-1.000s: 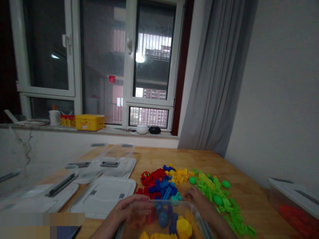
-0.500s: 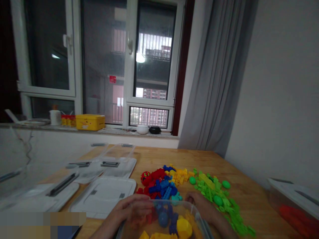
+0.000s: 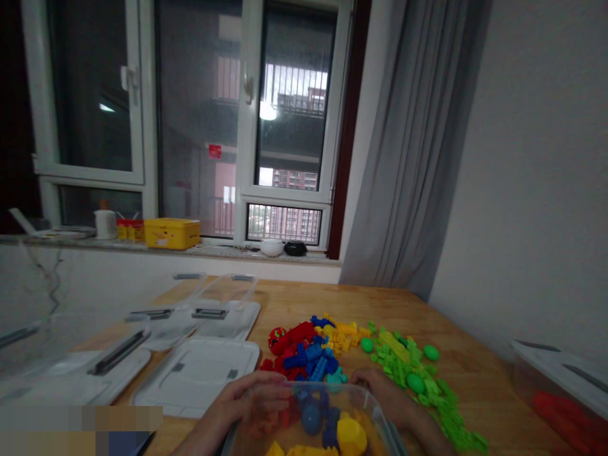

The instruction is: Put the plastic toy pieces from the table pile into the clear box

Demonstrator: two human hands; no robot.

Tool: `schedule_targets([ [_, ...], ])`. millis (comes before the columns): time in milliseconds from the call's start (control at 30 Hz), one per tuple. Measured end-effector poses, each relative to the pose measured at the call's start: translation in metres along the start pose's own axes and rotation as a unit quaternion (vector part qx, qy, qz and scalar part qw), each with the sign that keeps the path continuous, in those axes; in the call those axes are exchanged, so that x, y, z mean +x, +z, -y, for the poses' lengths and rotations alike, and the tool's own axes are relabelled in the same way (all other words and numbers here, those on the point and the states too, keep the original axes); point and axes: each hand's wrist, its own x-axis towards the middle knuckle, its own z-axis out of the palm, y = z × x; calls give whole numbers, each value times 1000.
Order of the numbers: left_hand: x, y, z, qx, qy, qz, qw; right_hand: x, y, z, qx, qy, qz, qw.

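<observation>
A clear plastic bin [image 3: 375, 405] stands in front of me at the bottom edge, with blue and yellow toy pieces in it, among them a yellow faceted piece [image 3: 351, 437]. My left hand [image 3: 259, 392] reaches past the bin's left side, fingers stretched out behind its far wall and partly seen through the plastic, near red pieces. At the far right corner of the bin, my right hand [image 3: 373, 383] has its fingers curled beside the cyan pieces [image 3: 337, 375]; what they hold, if anything, is hidden. Just beyond lie blue blocks [image 3: 313, 359] and red pieces [image 3: 300, 332].
Yellow pieces [image 3: 346, 335] and a long spread of green pieces [image 3: 427, 373] lie on the wooden table [image 3: 285, 291]. White lids [image 3: 199, 373] and clear bins are on the left. A lidded box [image 3: 560, 380] with orange-red contents stands at the right.
My right hand has shifted very slightly left, towards the cyan pieces. My left hand and the bin look almost the same.
</observation>
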Motion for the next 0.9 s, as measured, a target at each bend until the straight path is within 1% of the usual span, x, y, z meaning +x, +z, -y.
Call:
schedule_targets([
  [167, 1, 1, 0, -40, -9, 19, 999, 3, 2, -6, 11, 1, -25, 1000],
  [400, 0, 1, -1, -9, -12, -7, 1000, 6, 4, -13, -5, 2, -39, 999],
  [533, 1, -1, 1, -23, -17, 14, 999, 7, 4, -17, -18, -12, -65, 998],
  [633, 1, -1, 2, -11, -1, 9, 1000, 8, 3, -20, -21, -15, -84, 996],
  [767, 1, -2, 2, -8, 4, 4, 1000, 12, 3, -24, -4, -44, -122, 992],
  [833, 0, -2, 2, -12, 1, 11, 1000, 15, 3, -25, 8, -39, -139, 989],
  [900, -1, -1, 1, -13, -3, 17, 1000, 17, 3, -26, 25, -18, -148, 989],
])
